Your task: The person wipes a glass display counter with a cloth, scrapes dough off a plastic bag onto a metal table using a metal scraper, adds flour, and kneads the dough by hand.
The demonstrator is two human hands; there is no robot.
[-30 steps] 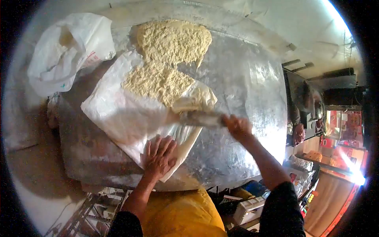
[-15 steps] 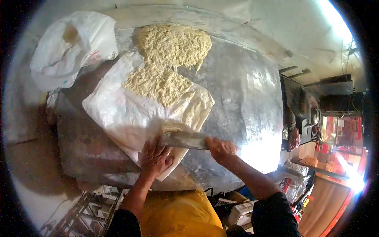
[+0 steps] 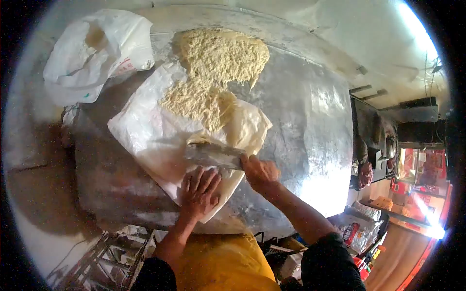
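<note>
My right hand (image 3: 261, 171) grips one end of a flat, wide metal dough scraper (image 3: 214, 155). The blade lies across the white plastic sack (image 3: 145, 121), with some dough along its far edge. On the sack's near corner my left hand (image 3: 200, 193) lies flat, fingers spread, just below the blade. Beyond the scraper, a lumpy pale dough mass (image 3: 199, 103) rests on the sack. It joins a larger wet dough mass (image 3: 225, 56) on the metal tabletop behind it.
An open white sack (image 3: 99, 56) stands at the table's far left. The metal tabletop (image 3: 310, 121) shines on the right. Shelves with packages (image 3: 357, 228) are at the right, and a metal rack (image 3: 109, 262) sits below the left edge.
The scraper and my right hand have moved left and slightly away from me over the sack. My left hand's fingers have spread wider. The camera view has shifted slightly.
</note>
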